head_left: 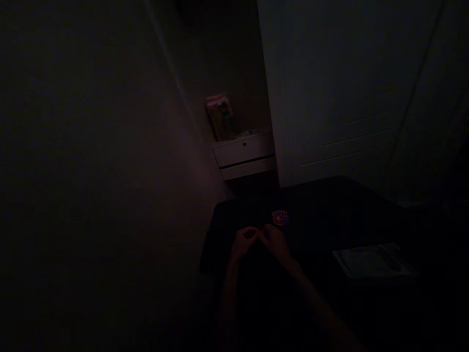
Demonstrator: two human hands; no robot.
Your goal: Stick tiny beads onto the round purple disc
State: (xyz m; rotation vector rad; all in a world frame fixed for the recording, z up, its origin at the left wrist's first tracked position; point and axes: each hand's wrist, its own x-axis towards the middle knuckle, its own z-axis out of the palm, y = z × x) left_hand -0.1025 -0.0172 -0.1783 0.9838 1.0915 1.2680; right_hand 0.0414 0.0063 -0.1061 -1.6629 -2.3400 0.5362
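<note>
1. Head view: the dotted object [280,218] is seen on the dark table [330,200], just beyond the right hand [274,240]; it is marked by small reddish points of light and a purplish side.
2. Fingers of the left hand [242,242] and right hand are brought together, tips meeting or nearly so; whether anything thin is pinched between them cannot be told in this darkness.
3. By its small size, the dotted object is judged light; its stiffness, slipperiness and fragility cannot be read. It would best be taken gently by its outer edges, with no pressure put on the dots.
4. To the right, a flat pale item [373,262] is laid, well apart from both hands.
5. Beyond the table, a red-topped package [219,117] is stood on a drawer unit [245,159]; the space is bounded by a wall [110,146] and a pale panel [340,88].
6. Nearest access to the dotted object is partly crowded by the right hand; sight is hindered chiefly by the gloom.
</note>
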